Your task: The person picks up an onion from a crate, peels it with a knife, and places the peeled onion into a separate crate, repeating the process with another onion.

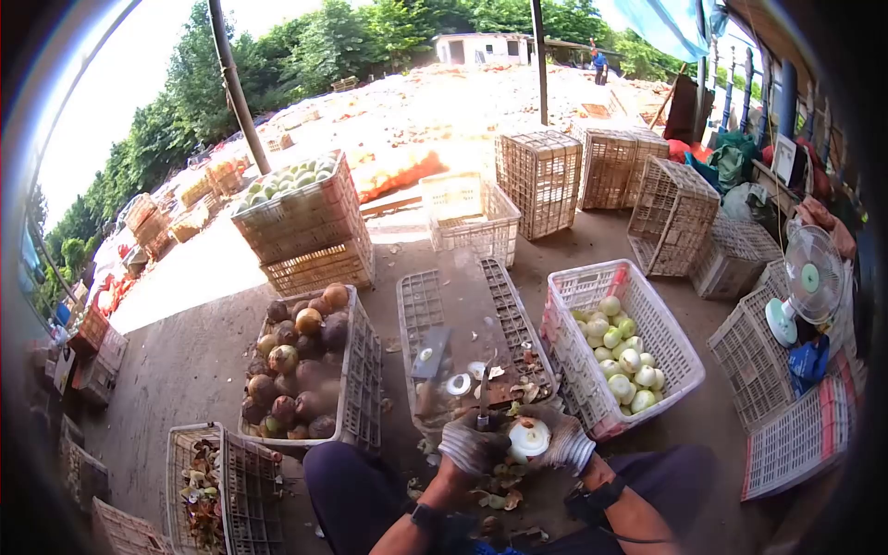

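Note:
My left hand (474,446), in a grey knitted glove, is closed around the handle of a knife (484,393) whose narrow blade points up and away. My right hand (562,442), also gloved, grips a peeled white onion (528,438) with its pale cut face turned up. Both hands are close together above the near end of a board (467,314) laid over an upturned crate (421,301). On the board are a wide cleaver blade (431,355), a round onion slice (458,384) and loose brown skins (524,388).
Left of the board stands a crate of unpeeled onions (301,365); on its right, a crate of peeled onions (622,347). A crate with peelings (205,490) is at lower left. Stacked crates (301,217) hold more onions. A fan (812,277) stands right; a person (599,65) is far off.

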Motion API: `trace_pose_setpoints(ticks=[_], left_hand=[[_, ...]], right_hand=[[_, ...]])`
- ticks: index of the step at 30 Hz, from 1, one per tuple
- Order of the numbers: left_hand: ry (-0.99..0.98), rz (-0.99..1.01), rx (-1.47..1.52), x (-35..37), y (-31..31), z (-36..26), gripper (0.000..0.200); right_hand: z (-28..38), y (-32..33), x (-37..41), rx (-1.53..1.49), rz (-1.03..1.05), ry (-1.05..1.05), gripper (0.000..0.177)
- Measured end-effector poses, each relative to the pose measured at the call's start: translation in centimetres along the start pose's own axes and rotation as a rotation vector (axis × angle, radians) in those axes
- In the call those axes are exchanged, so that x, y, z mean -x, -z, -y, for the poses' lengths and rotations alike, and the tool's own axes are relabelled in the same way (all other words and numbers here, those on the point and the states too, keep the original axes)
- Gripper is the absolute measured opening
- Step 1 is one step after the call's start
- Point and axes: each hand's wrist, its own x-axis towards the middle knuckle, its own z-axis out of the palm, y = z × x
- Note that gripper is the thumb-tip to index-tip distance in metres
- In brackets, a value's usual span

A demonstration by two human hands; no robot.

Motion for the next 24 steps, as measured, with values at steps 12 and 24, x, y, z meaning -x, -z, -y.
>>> trace_pose_setpoints(ticks=[12, 24], left_hand=[[-0.288, -0.016, -0.55, -1.5, 0.8, 3.1, 0.028], [-0.191, 0.01, -0.749, -1.8, 1.0, 3.8, 0.025]], right_hand=[[-0.4, -0.1, 0.0, -0.255, 0.022, -0.088, 0.094], [-0.4, 1.7, -0.1, -0.896, -0.032, -0.04, 0.103]])
